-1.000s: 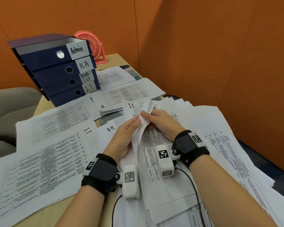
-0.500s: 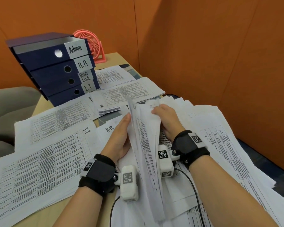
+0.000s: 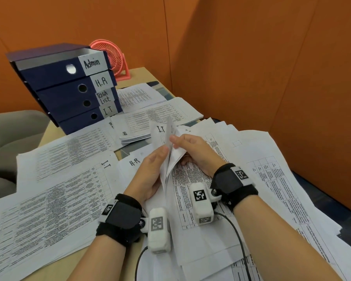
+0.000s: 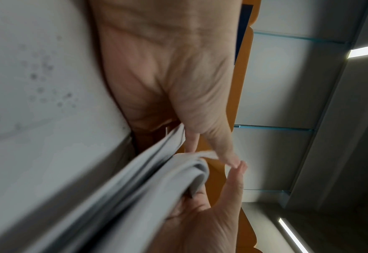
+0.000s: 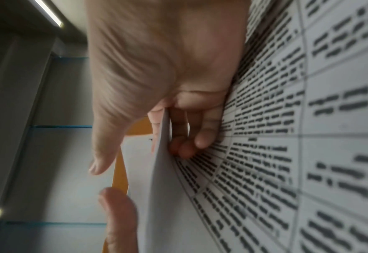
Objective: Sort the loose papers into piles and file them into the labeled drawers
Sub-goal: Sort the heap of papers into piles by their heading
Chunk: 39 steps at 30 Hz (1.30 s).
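My two hands hold a thin sheaf of printed papers [image 3: 164, 132] on edge over the desk, its front sheet marked "I.T". The left hand [image 3: 164, 153] grips the sheaf from the left, thumb on the front. The right hand [image 3: 175, 143] pinches the rightmost sheets near their top corner, fingers [image 5: 188, 143] curled behind a sheet [image 5: 157, 188]. In the left wrist view the sheaf [image 4: 157, 174] fans out under my palm. A stack of blue labeled drawers [image 3: 69, 90] reads Admin, H.R, Task List and I.T at the back left.
Sorted piles lie left and behind: a pile marked I.T [image 3: 69, 179], a sheet marked H.R [image 3: 134, 162], further piles [image 3: 156, 116]. A loose heap of sheets [image 3: 272, 179] covers the right side. A pink fan [image 3: 111, 55], orange partitions [image 3: 251, 78] and a grey chair [image 3: 6, 138] border the desk.
Half a second ago a long sheet stood raised between my hands with the right hand further back. That sheet has gone over to the left side, and the right hand is back at the sheaf's top corner.
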Each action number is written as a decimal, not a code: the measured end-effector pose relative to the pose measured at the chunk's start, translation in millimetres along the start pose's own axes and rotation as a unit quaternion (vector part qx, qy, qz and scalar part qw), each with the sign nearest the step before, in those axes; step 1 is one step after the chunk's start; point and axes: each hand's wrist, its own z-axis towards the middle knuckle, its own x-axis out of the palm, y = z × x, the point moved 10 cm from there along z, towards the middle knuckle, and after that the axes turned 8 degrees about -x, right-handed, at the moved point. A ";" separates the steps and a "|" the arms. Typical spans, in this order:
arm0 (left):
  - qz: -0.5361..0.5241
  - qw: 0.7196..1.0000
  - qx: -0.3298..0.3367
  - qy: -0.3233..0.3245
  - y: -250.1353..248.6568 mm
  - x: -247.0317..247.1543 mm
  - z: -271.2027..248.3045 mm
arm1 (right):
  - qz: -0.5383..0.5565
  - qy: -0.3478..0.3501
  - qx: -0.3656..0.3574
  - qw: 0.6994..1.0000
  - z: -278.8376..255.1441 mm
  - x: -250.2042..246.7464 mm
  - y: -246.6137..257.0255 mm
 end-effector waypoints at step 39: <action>0.033 0.999 0.031 -0.001 -2.6 -4.9 5.2 | 0.133 -0.095 0.041 0.986 -2.1 -13.5 -7.6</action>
